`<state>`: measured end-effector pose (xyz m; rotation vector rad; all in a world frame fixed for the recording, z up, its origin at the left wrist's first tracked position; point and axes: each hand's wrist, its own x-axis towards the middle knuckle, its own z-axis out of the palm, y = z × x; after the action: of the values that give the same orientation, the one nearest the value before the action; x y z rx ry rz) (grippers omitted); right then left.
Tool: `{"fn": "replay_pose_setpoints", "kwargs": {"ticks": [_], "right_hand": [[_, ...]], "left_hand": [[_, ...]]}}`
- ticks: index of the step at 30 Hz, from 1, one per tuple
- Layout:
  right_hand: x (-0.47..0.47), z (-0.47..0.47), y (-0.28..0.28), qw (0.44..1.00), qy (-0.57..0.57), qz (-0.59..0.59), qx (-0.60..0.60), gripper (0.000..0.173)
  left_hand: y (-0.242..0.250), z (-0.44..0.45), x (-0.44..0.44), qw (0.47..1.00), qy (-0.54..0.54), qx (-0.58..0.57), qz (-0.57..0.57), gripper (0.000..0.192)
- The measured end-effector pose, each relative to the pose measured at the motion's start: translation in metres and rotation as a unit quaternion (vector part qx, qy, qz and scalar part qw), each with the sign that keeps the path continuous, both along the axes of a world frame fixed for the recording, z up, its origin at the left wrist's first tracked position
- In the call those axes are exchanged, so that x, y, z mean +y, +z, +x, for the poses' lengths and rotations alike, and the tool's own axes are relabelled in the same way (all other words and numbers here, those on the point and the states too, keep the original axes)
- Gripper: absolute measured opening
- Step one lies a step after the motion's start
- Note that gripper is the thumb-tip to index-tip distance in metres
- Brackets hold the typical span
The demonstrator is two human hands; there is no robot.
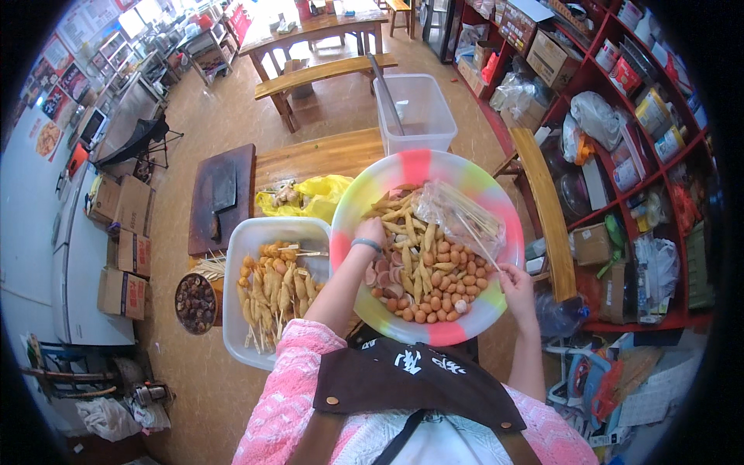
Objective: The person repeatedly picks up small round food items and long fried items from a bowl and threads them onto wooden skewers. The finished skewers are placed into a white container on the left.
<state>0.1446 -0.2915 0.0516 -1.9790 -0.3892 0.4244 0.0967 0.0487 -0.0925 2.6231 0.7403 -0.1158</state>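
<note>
A large multicoloured plastic basin point(500, 186) is in front of me. My right hand point(516, 285) is at its right rim, pinching a thin wooden skewer point(478, 237) that slants up to the left. My left hand point(371, 232) reaches into the basin's left side, at the tan finger-shaped food pieces point(410, 232); its fingertips are hidden, so what it grips cannot be told. Round reddish-brown balls point(444, 302) fill the near right of the basin. Pink sliced rounds point(386, 276) lie below my left hand. A clear plastic bag of wooden skewers point(465, 212) rests on the food.
At left, a white plastic tub point(231, 314) contains skewered food. Beyond it lie a cleaver point(224, 185) on a dark cutting board point(200, 232) and a yellow bag point(325, 195). A bowl of dark pieces point(196, 303) stands further left. A translucent bin point(418, 93) stands behind the basin.
</note>
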Motion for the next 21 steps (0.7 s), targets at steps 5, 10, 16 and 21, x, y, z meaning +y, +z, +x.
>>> {"fn": "replay_pose_setpoints", "kwargs": {"ticks": [5,10,16,21], "right_hand": [[0.017,-0.011,0.014,0.999,0.017,0.039,0.028,0.016],[0.032,-0.029,0.024,0.997,0.065,0.039,0.033,0.014],[0.046,-0.047,0.027,0.993,0.113,0.017,0.022,0.021],[0.051,-0.057,0.031,0.987,0.150,0.010,-0.063,0.021]], "left_hand": [[0.001,-0.011,0.007,0.995,-0.020,0.025,-0.099,0.029],[0.017,-0.035,0.008,0.976,-0.103,0.051,-0.187,0.054],[0.065,-0.070,-0.017,0.674,0.122,-0.194,-0.702,0.030],[0.091,-0.082,-0.029,0.340,0.219,-0.264,-0.876,0.029]]}}
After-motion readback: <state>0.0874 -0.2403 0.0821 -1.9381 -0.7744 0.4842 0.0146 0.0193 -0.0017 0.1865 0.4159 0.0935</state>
